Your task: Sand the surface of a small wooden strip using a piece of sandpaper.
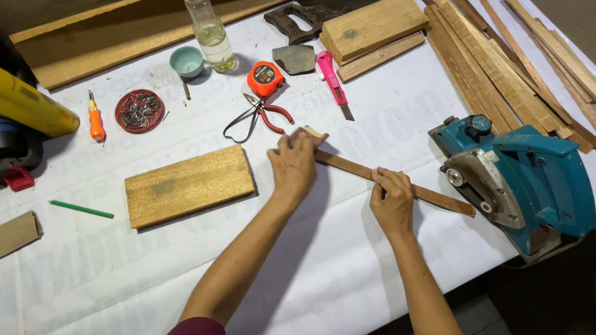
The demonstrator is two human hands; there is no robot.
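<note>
A long thin wooden strip (432, 194) lies slanted across the white table cover. My left hand (293, 166) presses a small piece of sandpaper (310, 133) onto the strip's far left end, fingers curled over it. My right hand (392, 198) grips the strip near its middle, pinning it down. A flat rectangular wooden board (188, 184) lies just left of my left hand.
A teal circular saw (522, 183) sits at the right. Behind the hands lie pliers (260, 116), an orange tape measure (265, 78), a pink utility knife (332, 82), stacked boards (372, 28), wood strips (506, 62), a bottle (210, 29), a nail dish (139, 110), a screwdriver (96, 122), a green pencil (81, 209).
</note>
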